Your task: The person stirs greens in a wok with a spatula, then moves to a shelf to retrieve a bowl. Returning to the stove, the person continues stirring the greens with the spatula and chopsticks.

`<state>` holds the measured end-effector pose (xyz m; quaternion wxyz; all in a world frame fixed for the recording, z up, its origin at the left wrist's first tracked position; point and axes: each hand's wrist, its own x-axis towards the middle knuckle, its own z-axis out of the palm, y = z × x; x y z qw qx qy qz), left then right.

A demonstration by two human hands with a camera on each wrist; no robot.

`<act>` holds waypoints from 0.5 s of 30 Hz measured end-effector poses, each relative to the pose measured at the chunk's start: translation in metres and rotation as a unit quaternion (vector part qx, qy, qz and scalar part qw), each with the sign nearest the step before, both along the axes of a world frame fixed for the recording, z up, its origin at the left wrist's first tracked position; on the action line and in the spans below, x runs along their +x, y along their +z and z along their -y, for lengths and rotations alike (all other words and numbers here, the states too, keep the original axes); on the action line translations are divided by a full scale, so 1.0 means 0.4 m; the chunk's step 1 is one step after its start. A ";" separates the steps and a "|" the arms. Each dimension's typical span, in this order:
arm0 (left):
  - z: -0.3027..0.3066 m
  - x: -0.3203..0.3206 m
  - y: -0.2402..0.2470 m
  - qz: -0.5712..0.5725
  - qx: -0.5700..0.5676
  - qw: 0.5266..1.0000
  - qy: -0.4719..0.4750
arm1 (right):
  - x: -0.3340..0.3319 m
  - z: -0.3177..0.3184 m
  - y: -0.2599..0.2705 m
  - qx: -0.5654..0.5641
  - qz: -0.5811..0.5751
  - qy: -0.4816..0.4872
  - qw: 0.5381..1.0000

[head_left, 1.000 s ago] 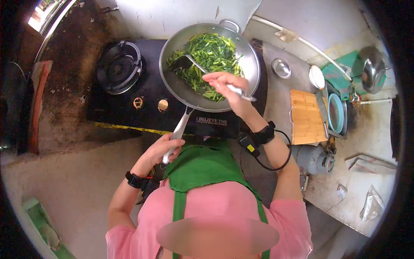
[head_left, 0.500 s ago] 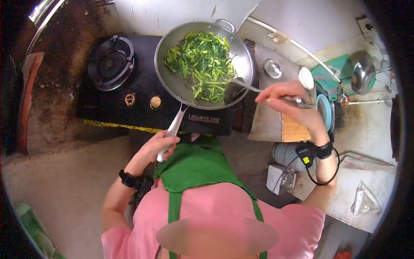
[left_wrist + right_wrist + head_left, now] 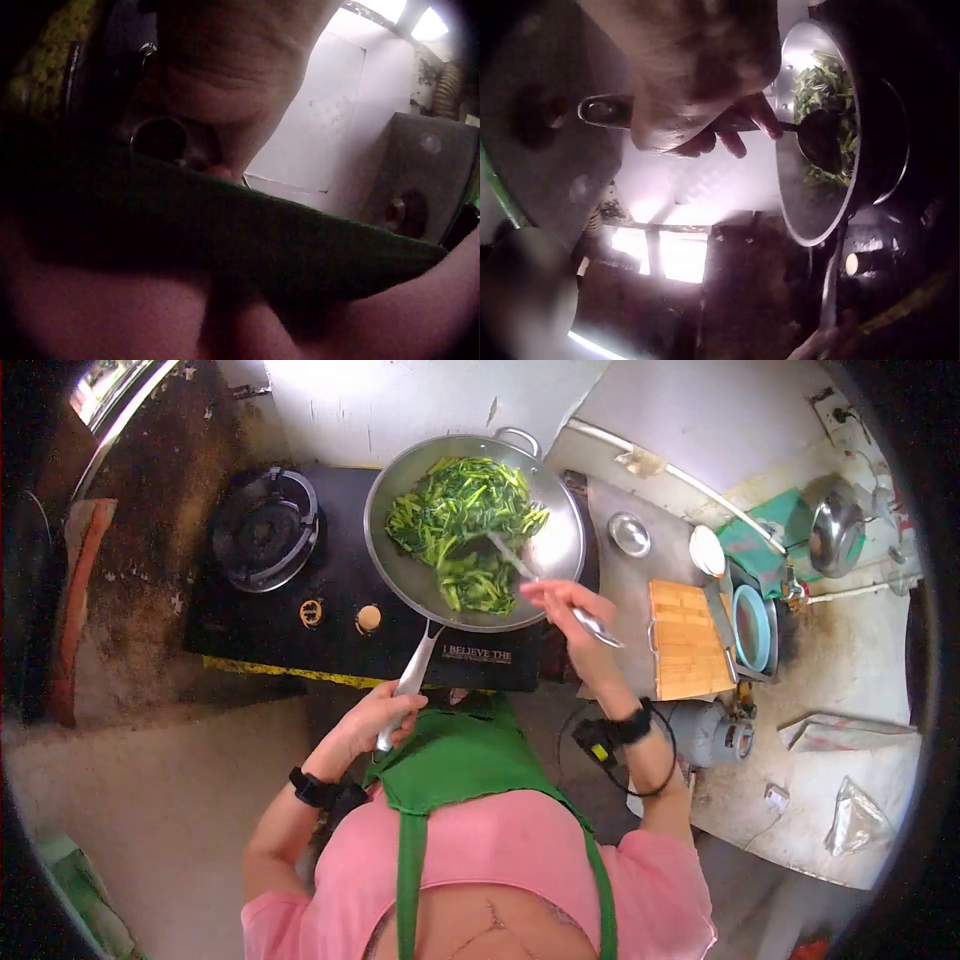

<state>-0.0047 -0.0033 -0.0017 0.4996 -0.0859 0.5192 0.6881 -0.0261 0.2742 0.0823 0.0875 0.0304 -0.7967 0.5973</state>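
A wide grey wok (image 3: 405, 575) holds chopped leafy greens (image 3: 465, 500) on the stove's right side. My left hand (image 3: 375, 718) grips the wok's long silver handle (image 3: 415, 665) near its end. In my right hand (image 3: 575, 615) is a metal spatula (image 3: 520, 565), held by its handle with the end sticking out past the palm. The spatula's dark blade is down among the greens, partly covered by them. In the right wrist view the rounded blade (image 3: 821, 142) shows inside the wok. The left wrist view is dark, with the left hand (image 3: 225, 75) near the apron.
An unused burner (image 3: 265, 530) sits left of the wok. To the right are a small metal bowl (image 3: 629, 535), a white bowl (image 3: 706, 550), a wooden cutting board (image 3: 685, 640) with a knife (image 3: 720, 620), and a blue basin (image 3: 750, 628). A gas cylinder (image 3: 705, 732) stands below.
My right hand swung out right with the spatula to the wok's right rim, then came back left, its blade now in the lower middle greens. The left hand keeps its grip on the handle.
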 end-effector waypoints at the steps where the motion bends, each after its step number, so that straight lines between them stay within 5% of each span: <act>1: 0.001 -0.003 0.000 -0.002 0.000 1.000 -0.001 | 0.026 0.003 0.041 -0.012 0.033 0.016 0.999; 5: 0.003 0.000 -0.005 0.017 -0.021 1.000 -0.010 | 0.063 0.015 0.081 0.069 -0.045 0.101 0.991; 7: 0.002 -0.007 -0.004 0.022 -0.023 0.999 -0.017 | 0.025 0.023 0.012 0.129 -0.060 0.081 0.987; 9: 0.004 -0.002 -0.006 0.007 -0.016 0.999 -0.027 | -0.053 0.018 -0.024 0.074 -0.058 0.006 0.996; 15: 0.005 -0.001 0.000 0.003 -0.004 1.000 -0.013 | -0.206 -0.012 0.129 0.220 -0.048 -0.036 0.974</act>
